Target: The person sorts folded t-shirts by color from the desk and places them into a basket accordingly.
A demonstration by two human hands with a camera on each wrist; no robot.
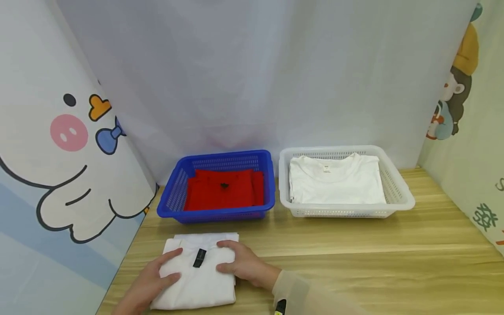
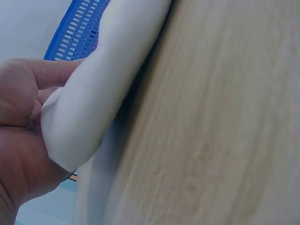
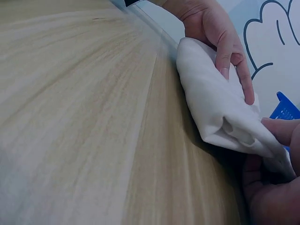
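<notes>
A folded white T-shirt (image 1: 201, 284) with a black neck label (image 1: 199, 258) lies at the front left of the table. My left hand (image 1: 147, 280) grips its left side, thumb and forefinger spread over the top. At the right side, my right hand (image 1: 250, 264) holds the folded edge. In the right wrist view the right hand (image 3: 276, 197) has fingers beneath the layered edge and the thumb above. The left wrist view has the thick white fold (image 2: 103, 89) pressed into the left palm (image 2: 23, 150). Whether the shirt is slightly raised, I cannot tell.
Behind the shirt stands a blue basket (image 1: 220, 215) with folded red clothing (image 1: 220, 192). To its right, a white basket (image 1: 342, 211) contains a folded white T-shirt (image 1: 338, 183). A pale curtain (image 1: 252, 78) hangs behind the wooden table (image 1: 354, 249); printed panels flank it.
</notes>
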